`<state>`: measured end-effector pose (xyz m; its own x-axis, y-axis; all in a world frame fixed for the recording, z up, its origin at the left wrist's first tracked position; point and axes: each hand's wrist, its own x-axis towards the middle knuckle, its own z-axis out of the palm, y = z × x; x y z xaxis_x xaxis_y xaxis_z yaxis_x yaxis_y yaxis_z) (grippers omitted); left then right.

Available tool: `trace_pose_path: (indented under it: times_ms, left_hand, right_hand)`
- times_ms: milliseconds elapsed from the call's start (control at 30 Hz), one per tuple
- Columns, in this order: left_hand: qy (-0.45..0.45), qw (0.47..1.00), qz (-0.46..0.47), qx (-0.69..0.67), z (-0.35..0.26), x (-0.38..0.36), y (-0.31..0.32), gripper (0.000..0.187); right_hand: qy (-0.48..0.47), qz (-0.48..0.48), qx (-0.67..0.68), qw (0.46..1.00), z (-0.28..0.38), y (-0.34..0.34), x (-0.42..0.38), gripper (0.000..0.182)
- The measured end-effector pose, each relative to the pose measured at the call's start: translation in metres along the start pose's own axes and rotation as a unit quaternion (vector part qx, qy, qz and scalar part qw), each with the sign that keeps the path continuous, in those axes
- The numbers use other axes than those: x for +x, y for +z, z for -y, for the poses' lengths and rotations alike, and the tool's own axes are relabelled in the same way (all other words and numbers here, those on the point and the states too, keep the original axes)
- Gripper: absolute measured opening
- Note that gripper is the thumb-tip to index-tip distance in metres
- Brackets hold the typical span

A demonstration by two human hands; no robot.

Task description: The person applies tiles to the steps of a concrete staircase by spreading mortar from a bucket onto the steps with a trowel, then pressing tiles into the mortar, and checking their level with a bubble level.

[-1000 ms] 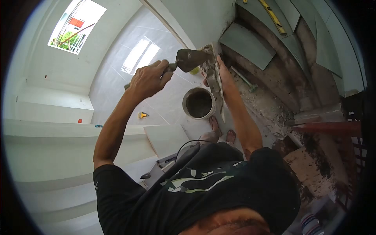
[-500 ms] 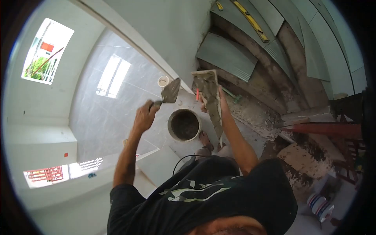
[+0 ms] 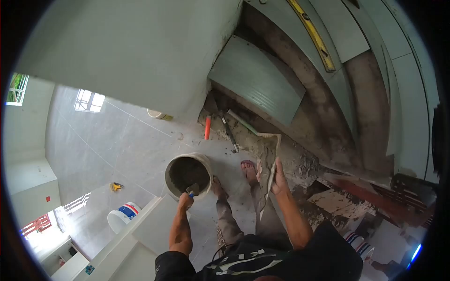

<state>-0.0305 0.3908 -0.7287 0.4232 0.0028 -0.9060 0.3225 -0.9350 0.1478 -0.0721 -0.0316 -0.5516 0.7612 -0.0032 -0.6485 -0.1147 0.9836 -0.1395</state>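
Observation:
My left hand (image 3: 186, 201) is closed around the handle of a trowel (image 3: 192, 189). The trowel's blade dips into a round bucket (image 3: 167, 177) and is partly lost against the dark grey mortar (image 3: 187, 172) inside. On the other side, my right hand (image 3: 280, 179) grips a narrow, pale-edged piece, perhaps cut tile, by its edge. Wet mortar (image 3: 267, 152) is smeared over this tile piece (image 3: 278, 145), which is held tilted above my leg. Its underside is hidden.
Ahead are stairs with a grey tile (image 3: 258, 77) and a yellow spirit level (image 3: 314, 35). A hammer (image 3: 229, 135) and a red-orange object (image 3: 207, 127) lie near the wall corner. A white bucket (image 3: 123, 217) stands left; rubble (image 3: 337, 201) covers the right side.
My left hand has lowered the trowel from above the floor into the bucket. My right hand, still gripping the mortar-covered piece, is lower in view. The whole view has shifted.

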Motion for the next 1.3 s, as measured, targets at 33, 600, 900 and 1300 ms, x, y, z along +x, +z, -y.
trace_pose_path:
  times_ms: [33,600,900,1300]
  left_hand:
    - [0.056,0.992,-0.057,0.093,0.028,0.034,0.008,0.031]
    - [0.466,0.76,-0.234,0.388,-0.09,-0.115,0.0,0.016]
    - [0.603,0.76,-0.236,0.051,-0.164,-0.223,-0.207,0.013]
    - [0.834,-0.116,-0.512,-0.17,-0.143,-0.696,-0.35,0.013]
  right_hand:
    - [0.013,-0.024,0.022,0.999,0.004,0.004,0.004,0.061]
    - [-0.189,0.041,-0.228,0.954,0.129,0.145,-0.119,0.048]
    - [-0.339,-0.172,-0.224,0.897,0.04,0.033,-0.286,0.035]
    - [-0.516,-0.265,-0.081,0.81,-0.07,-0.052,-0.416,0.038]
